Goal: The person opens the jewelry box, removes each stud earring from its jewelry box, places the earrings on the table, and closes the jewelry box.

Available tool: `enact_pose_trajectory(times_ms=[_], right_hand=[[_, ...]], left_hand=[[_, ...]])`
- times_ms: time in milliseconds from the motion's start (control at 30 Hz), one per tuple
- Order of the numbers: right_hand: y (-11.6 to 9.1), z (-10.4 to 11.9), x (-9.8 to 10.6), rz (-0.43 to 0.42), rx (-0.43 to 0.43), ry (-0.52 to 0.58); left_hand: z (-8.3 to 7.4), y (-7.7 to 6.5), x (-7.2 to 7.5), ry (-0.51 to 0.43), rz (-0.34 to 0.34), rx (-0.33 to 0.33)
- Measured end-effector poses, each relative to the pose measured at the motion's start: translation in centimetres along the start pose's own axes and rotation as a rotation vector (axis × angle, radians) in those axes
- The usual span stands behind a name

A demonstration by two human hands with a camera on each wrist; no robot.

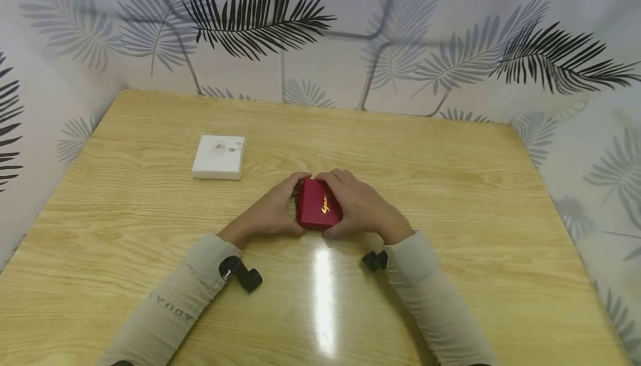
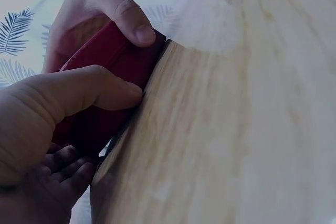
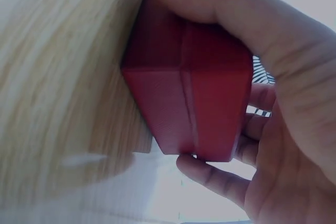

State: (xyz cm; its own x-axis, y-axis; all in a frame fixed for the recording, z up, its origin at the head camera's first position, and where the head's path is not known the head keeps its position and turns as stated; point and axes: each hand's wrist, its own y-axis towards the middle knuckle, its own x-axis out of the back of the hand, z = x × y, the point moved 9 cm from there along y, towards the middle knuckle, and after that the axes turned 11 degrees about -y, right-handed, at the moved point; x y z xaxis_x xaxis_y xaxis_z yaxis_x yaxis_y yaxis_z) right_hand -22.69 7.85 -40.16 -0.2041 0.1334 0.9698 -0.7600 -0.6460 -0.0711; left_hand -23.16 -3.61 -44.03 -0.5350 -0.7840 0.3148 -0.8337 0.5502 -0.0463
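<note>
"Edges?"
"The surface's [image 1: 476, 199] far and side edges stand well apart from the red box [image 1: 314, 210], mid-frame; a white box [image 1: 218, 156] lies upper left."
"Fingers?"
"Left hand [image 1: 270, 210], right hand [image 1: 363, 204]: both clamped round the red box, opposite sides."

I make out gold lettering [image 1: 325, 203] on the red box [image 1: 311, 207], seemingly ending "by". Dark letters [image 1: 173, 307] on the left sleeve [image 1: 162, 293] and a red mark [image 1: 238, 143] on the white box [image 1: 215, 159] are unreadable.
</note>
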Motion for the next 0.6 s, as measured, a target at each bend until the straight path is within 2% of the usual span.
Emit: enact_pose_trajectory(times_ms=[200, 333, 433, 600], right_hand=[[-0.13, -0.53, -0.31, 0.034, -0.011, 0.063], [-0.21, -0.8, 0.04, 0.032, -0.005, 0.126], [-0.21, -0.85, 0.43, 0.021, 0.006, 0.141], [-0.26, -0.78, 0.52, 0.026, 0.005, 0.117]], left_hand=[[0.64, -0.11, -0.14, -0.082, 0.009, 0.014], [0.42, -0.01, -0.09, -0.103, 0.013, 0.009], [0.18, 0.11, 0.07, -0.062, 0.001, 0.009], [0.21, 0.02, 0.52, 0.114, -0.051, 0.018]])
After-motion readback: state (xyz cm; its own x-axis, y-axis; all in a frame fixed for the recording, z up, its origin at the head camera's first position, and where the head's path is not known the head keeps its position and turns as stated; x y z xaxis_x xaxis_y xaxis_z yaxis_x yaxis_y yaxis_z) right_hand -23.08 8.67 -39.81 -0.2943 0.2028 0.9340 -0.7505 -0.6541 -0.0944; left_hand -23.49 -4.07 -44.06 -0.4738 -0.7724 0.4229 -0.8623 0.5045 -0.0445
